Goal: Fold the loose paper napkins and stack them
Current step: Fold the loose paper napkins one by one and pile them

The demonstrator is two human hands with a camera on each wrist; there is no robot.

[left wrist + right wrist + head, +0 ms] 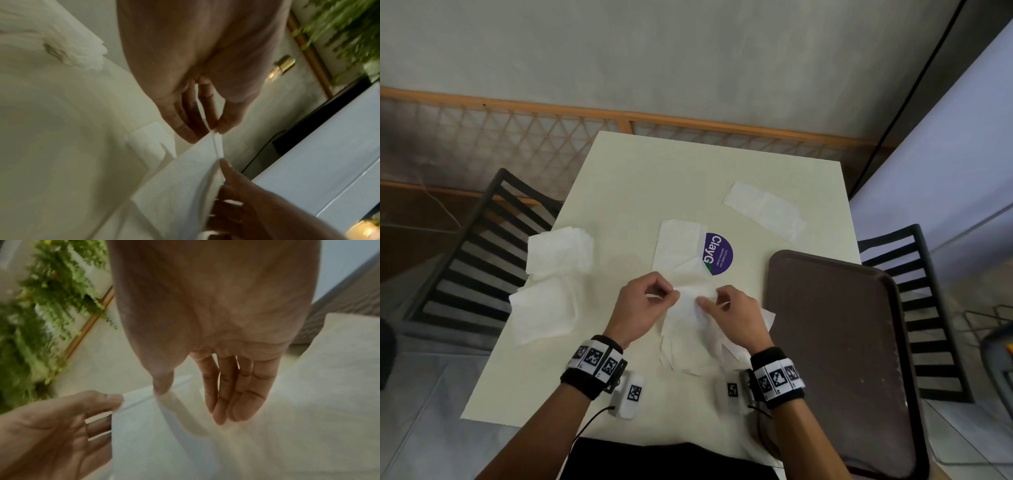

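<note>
A white paper napkin (pixel 690 301) is held above the near middle of a cream table (pixel 640 178), over several loose napkins (pixel 688 349) lying flat beneath it. The napkin's upper left corner is pinched by the left hand (pixel 642 308) between thumb and fingertips, as is confirmed in the left wrist view, where the corner is seen clamped at the thumb tip. The top edge further right is gripped by the right hand (pixel 736 313), thumb against curled forefinger; in the right wrist view the other fingers (pixel 236 394) are seen extended and relaxed. A stack of folded napkins (pixel 560 250) is noted at the table's left edge, with a second, flatter pile (pixel 544 308) just nearer. One napkin (pixel 679 245) lies at the centre, partly covering a purple round sticker (pixel 719 255). A long half-folded napkin (pixel 763 210) lies well apart toward the far right corner. A brown tray (pixel 835 342) rests on the table's right side, overhanging the near edge. Black slatted chairs (pixel 482 246) stand at both sides.
</note>
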